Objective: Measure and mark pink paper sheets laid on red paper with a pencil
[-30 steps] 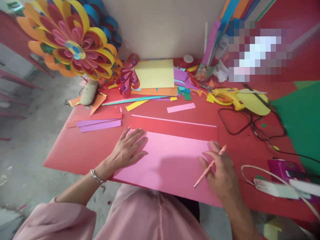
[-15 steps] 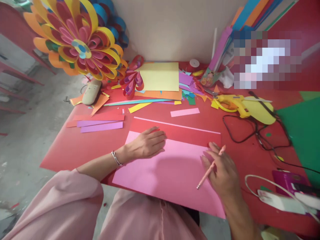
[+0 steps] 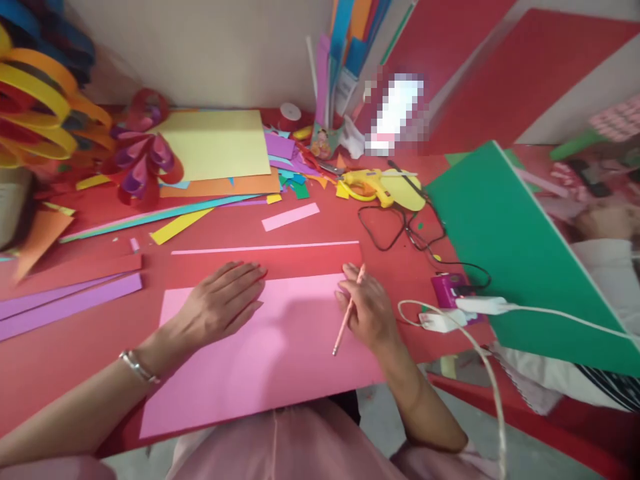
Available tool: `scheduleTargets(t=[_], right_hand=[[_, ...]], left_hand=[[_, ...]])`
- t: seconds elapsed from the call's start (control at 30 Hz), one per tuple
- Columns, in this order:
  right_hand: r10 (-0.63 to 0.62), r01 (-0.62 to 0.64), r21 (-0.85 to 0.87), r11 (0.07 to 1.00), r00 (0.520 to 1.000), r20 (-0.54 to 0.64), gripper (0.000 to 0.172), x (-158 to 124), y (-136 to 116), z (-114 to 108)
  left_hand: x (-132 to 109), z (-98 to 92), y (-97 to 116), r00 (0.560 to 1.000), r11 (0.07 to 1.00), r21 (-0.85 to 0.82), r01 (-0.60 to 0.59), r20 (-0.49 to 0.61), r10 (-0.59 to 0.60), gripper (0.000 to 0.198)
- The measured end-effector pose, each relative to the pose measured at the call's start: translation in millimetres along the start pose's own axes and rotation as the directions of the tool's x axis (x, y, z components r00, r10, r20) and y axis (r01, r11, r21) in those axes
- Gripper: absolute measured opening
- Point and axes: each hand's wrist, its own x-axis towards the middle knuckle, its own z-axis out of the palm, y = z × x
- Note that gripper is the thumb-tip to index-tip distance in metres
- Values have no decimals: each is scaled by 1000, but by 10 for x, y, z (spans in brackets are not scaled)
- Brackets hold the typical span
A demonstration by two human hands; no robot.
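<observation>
The head view shows the pink sheet (image 3: 260, 353) flat on the table (image 3: 335, 230), its near edge by the table's edge and part of it dimmed by shadow. The left hand (image 3: 225, 303) lies palm down on it, fingers straight and the grip wide, holding nothing; it covers a stretch of the sheet's far edge. The right hand (image 3: 370, 310) has a narrow grip around a pencil (image 3: 342, 331), eraser end toward the wearer; whether the other end is sharpened cannot be told. Its fingers hide the sheet's far right corner. Just beyond lies a red strip (image 3: 300, 260) with a pink far edge; whether it runs beneath the sheet is unclear. At the left, the frame cuts off a large paper flower (image 3: 40, 107) and a pouch (image 3: 13, 210). A smaller flower (image 3: 145, 163) overlaps the yellow sheet (image 3: 215, 143). The scissors (image 3: 330, 168) show only in part behind the glue gun (image 3: 367, 183). A pixelated patch (image 3: 397, 113) masks whatever is near the back wall. A white plug (image 3: 483, 305) partly covers a purple case (image 3: 445, 290), whose kind is hard to make out. Past the green board (image 3: 485, 233), another person's sleeve (image 3: 613, 273) is blurred and cropped by the frame.
</observation>
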Motion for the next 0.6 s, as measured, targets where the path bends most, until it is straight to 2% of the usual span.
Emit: scheduleTargets(t=[0.13, 0.27, 0.43, 0.6], right_hand=[[-7, 8, -49, 999, 1000, 13, 19, 24, -34, -13], [-4, 6, -94, 996, 1000, 20, 14, 44, -75, -26], [-22, 25, -101, 995, 999, 32, 15, 49, -82, -34], [-40, 45, -135, 990, 998, 42, 13, 53, -91, -42]], left_hand=[[-5, 14, -11, 1000, 1000, -16, 18, -6, -18, 55], [22, 1, -6, 1000, 1000, 7, 0, 16, 0, 51], [72, -27, 7, 999, 999, 17, -36, 22, 36, 47], [65, -28, 3, 999, 999, 16, -39, 21, 39, 50]])
